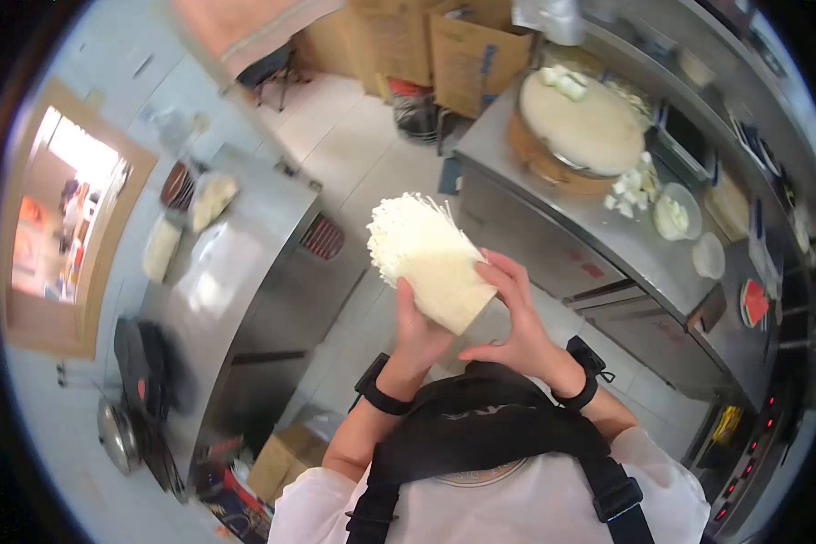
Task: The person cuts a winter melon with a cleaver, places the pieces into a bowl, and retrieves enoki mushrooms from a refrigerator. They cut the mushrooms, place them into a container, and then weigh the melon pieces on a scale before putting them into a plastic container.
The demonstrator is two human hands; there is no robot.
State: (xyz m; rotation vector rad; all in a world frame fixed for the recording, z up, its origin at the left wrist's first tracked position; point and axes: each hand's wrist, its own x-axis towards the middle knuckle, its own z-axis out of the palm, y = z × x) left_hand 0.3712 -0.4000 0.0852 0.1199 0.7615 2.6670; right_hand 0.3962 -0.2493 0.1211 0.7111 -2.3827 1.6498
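Observation:
A large bunch of enoki mushrooms (pixel 431 258) is held up in front of my chest, its small caps pointing up and left and its cut base toward me. My left hand (pixel 416 328) supports it from below and the left side, with the thumb lying on the near face. Along the right side, the fingers of my right hand (pixel 519 319) press on the bunch near its base, while that thumb is apart from it. Both wrists wear black bands.
On the right counter (pixel 553 213) stand a thick round chopping board (pixel 585 122) with white pieces on it, chopped white chunks (pixel 633 189) and a clear bowl (pixel 675 213). The left steel counter (pixel 236 236) carries wrapped packs (pixel 161 247). Cardboard boxes (pixel 480 59) stand at the back.

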